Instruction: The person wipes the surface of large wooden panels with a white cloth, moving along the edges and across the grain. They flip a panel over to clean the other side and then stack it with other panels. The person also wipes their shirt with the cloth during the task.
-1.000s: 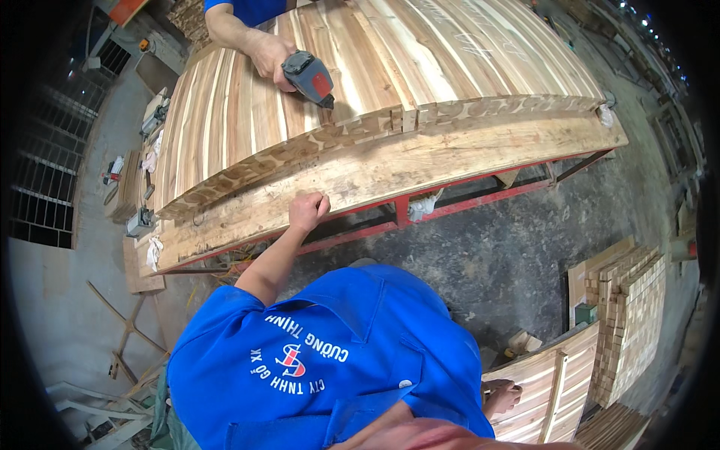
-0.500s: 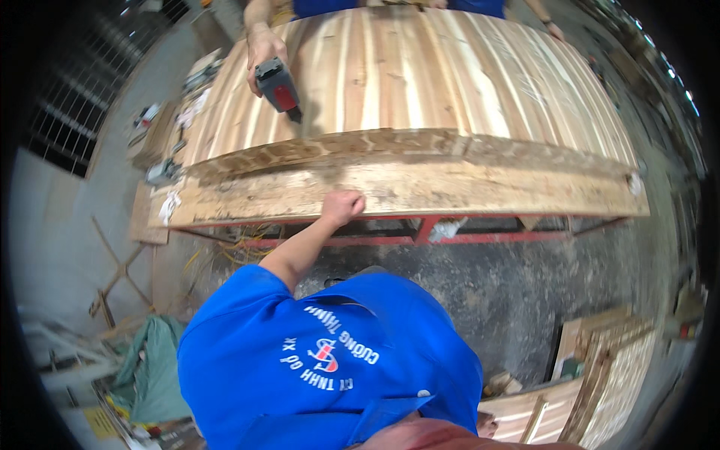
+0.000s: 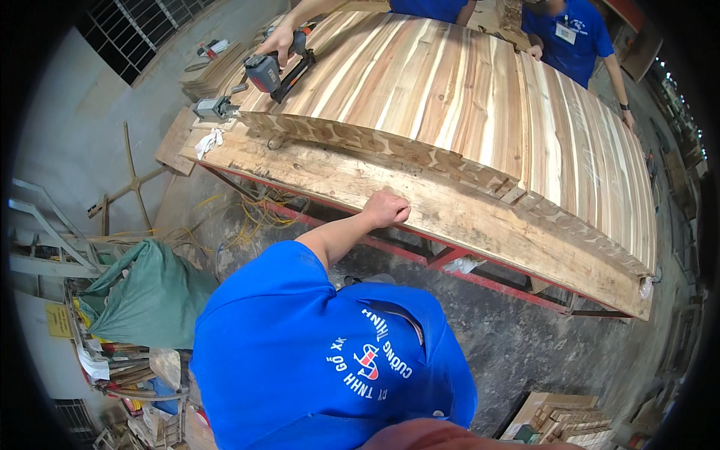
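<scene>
Bench (image 3: 322, 169) with a red metal frame (image 3: 439, 259) carries a laminated wood panel (image 3: 435, 90), set back so that a bare strip of top runs along the near edge. At the panel's left end, a co-worker's hand (image 3: 280, 41) grips a nail gun (image 3: 264, 73). A second co-worker (image 3: 574, 41) stands beyond the far edge, one hand at the panel. A grey clamp (image 3: 215, 109) is located at the bench's left end; a white cloth (image 3: 209, 142) lies at the near left corner. Yellow cables (image 3: 255, 223) lie on the floor below the near edge, toward the left; a green sack (image 3: 146, 296) stands farther out. The left hand (image 3: 385, 208) appears to rest on the near edge, apart from the panel, fingers curled into a fist; whether they enclose anything cannot be determined. The right hand is out of view.
</scene>
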`<control>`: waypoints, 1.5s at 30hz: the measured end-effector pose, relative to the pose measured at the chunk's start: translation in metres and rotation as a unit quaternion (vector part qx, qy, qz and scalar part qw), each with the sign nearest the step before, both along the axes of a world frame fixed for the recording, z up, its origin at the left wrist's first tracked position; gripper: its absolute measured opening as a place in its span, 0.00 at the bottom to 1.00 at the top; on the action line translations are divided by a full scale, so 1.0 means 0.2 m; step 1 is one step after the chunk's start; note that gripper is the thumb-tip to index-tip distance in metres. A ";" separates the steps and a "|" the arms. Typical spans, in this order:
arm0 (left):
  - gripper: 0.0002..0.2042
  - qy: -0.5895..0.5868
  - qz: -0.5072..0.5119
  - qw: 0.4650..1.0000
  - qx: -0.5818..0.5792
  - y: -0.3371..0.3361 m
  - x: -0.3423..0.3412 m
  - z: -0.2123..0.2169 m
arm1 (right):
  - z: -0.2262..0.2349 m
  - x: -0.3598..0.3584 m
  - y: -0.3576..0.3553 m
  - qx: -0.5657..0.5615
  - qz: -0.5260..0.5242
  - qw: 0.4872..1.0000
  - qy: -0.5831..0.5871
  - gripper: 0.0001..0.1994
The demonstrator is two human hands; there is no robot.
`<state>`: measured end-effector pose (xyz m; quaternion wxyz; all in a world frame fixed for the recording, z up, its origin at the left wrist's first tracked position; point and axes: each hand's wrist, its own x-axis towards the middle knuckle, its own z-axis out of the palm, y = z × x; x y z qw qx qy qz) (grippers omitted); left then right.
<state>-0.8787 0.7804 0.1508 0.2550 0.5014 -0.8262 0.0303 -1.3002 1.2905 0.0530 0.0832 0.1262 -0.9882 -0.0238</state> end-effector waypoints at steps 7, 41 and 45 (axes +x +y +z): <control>0.13 -0.002 0.010 1.000 0.007 0.00 0.00 -0.01 | 0.00 -0.02 -0.05 -0.003 0.004 1.000 -0.008 0.25; 0.13 0.004 -0.020 0.999 0.034 -0.03 -0.07 0.00 | 0.05 0.05 0.35 -0.054 -0.150 0.986 -0.039 0.22; 0.13 0.002 -0.025 0.999 0.025 -0.02 -0.06 0.01 | 0.10 0.08 0.22 -0.046 -0.243 0.955 -0.163 0.24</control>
